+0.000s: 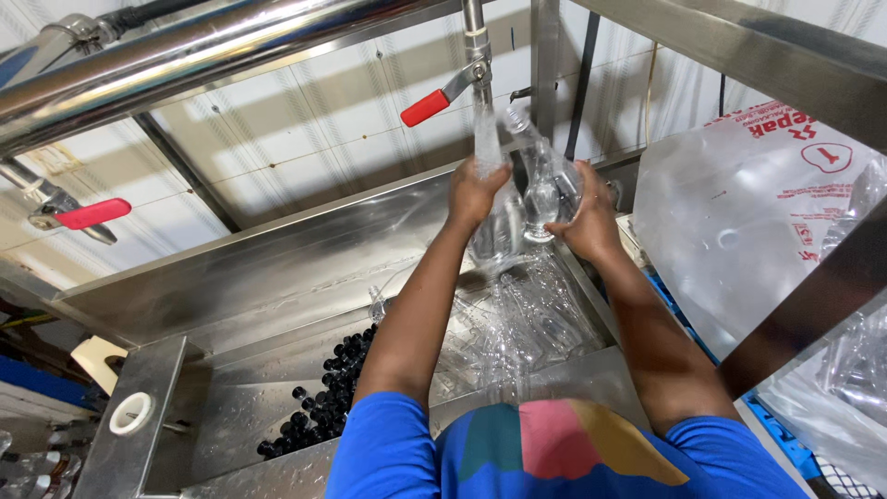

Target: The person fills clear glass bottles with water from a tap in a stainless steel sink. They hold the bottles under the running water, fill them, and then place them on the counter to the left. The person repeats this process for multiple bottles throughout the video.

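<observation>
Currently, steel trough (277, 268) slopes below the tap, wet, holding a heap of clear empty bottles (517, 323) and black caps (323, 397). Left hand (476, 189) is clamped on one clear bottle (494, 226) under the red-handled tap (462, 88); right hand (587, 217) grips a second bottle (545, 180), tilted. Risk: wet plastic slipping from either grip into the heap; water overshooting the narrow necks and splashing.

A bottling plant: steel trough (277, 268), overhead pipes (185, 46) with red-handled valves (427, 107), heaped clear bottles (527, 323)
</observation>
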